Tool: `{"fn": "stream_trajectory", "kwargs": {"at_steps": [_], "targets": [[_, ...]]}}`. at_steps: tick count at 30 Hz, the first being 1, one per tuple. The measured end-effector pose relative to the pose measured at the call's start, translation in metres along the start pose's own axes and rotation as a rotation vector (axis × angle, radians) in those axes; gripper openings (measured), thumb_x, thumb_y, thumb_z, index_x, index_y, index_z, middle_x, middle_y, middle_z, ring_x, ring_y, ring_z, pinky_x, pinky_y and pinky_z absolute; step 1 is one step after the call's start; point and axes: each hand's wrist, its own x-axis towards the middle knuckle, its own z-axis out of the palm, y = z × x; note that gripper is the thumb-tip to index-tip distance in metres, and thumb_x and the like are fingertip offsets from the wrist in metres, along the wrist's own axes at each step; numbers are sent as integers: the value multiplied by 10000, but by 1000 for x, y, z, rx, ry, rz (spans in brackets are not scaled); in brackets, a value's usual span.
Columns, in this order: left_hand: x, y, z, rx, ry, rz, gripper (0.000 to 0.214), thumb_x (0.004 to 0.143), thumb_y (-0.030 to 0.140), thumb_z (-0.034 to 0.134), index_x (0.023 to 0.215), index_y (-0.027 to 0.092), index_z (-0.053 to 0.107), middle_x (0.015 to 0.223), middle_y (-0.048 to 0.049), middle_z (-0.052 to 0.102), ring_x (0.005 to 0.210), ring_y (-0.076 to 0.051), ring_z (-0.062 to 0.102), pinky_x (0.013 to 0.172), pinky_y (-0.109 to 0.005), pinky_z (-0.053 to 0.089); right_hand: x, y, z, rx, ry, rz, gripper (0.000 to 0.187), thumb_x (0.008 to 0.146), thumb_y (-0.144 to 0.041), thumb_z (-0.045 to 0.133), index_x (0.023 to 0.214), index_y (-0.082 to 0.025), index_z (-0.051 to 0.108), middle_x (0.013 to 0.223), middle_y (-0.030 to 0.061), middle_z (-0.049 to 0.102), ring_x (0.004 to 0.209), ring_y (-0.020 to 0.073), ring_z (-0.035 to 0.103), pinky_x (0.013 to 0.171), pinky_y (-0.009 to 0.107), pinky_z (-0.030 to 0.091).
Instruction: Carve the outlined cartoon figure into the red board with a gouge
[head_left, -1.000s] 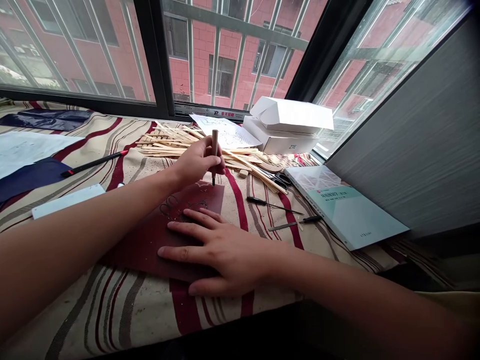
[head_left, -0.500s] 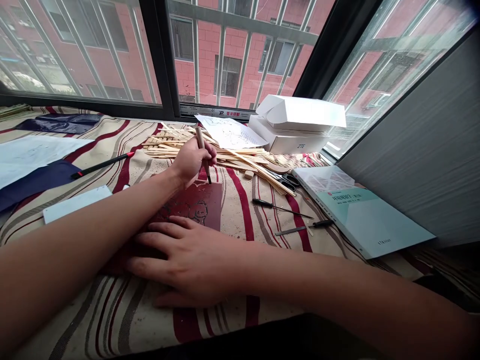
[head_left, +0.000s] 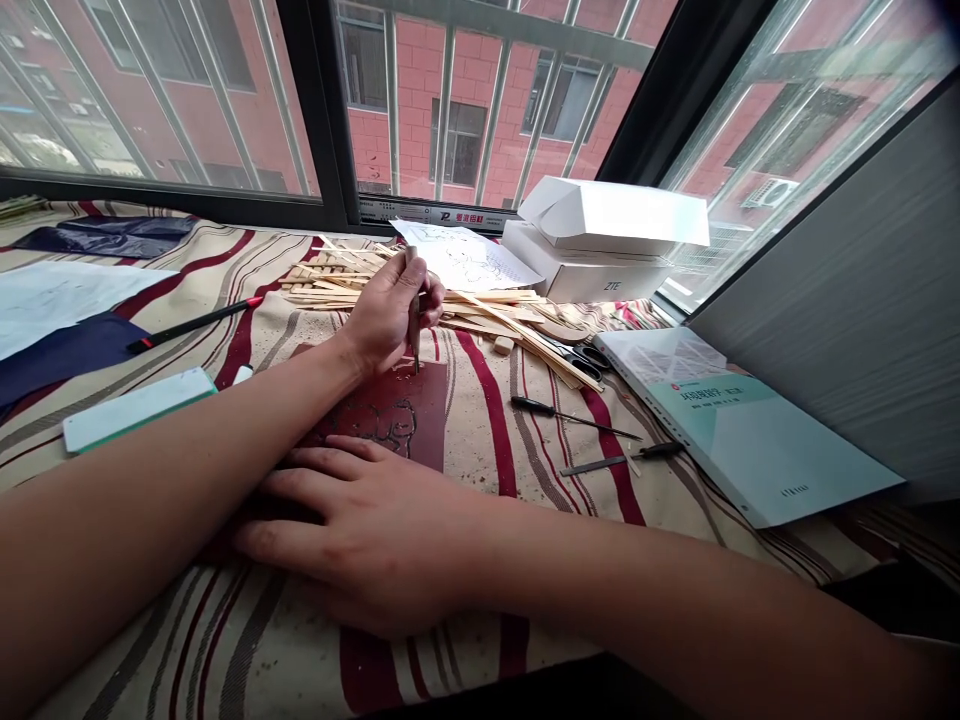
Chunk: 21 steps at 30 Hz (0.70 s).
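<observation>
So, standing here watching: left hand [head_left: 390, 312] has a slim-handled tool [head_left: 415, 328] pinched between thumb and fingers, handle nearly straight up, tip down by the far edge of a dark red sheet [head_left: 429, 420]. Can't tell if it's biting in. Right hand [head_left: 375, 540] is palm down, fingers a bit spread, on the nearer part of that sheet, nothing in its grip that I can see.

What's new: a second ago that flat hand was over the sheet's right side. Now it's slid left, and more of the dark wiggly lines [head_left: 386, 425] show. I'd guess that gives the tip more room while the sheet is kept steady. The tool also leaned more half a second back.

Further out on the striped cloth [head_left: 474, 440]: loose wood strips [head_left: 330, 297], scissors [head_left: 589, 366], a thin black-handled tool [head_left: 534, 405], a book [head_left: 750, 430] and a white box [head_left: 592, 275].
</observation>
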Motion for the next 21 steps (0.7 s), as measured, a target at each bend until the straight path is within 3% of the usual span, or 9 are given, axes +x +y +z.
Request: {"fn": "stream_trajectory", "kwargs": {"at_steps": [3,9,15,21], "targets": [[2,1,-1,-8,-35,15,335,1136,184,413,802,217,420,632,63,495,454,-41,419,489,-178,353,0,1,-2,-1,-9,-10,509,1083,-270,420,1567,-184,553,1641,95,524,1535,321,452,1285,512,381],[7,5,2,-15,-74,-70,592,1098,547,511,638,202,368,548,70,325,418,-41,295,431,-192,278,-2,7,-6,9,-69,-43,531,1085,-268,392,1584,-182,554,1685,107,477,1580,345,403,1296,512,363],[8,2,2,-16,-10,-11,629,1058,589,579,624,202,339,536,77,297,409,-39,267,410,-205,241,-7,16,-13,78,-115,-121,554,1048,-217,447,1588,-149,552,1680,133,470,1570,344,411,1303,484,335],[11,1,1,-9,-29,-41,673,1042,620,587,605,209,281,505,83,241,383,-31,194,388,-218,130,-14,23,-23,117,-144,-189,563,1021,-167,488,1578,-133,566,1662,132,490,1559,351,408,1310,478,309]]}}
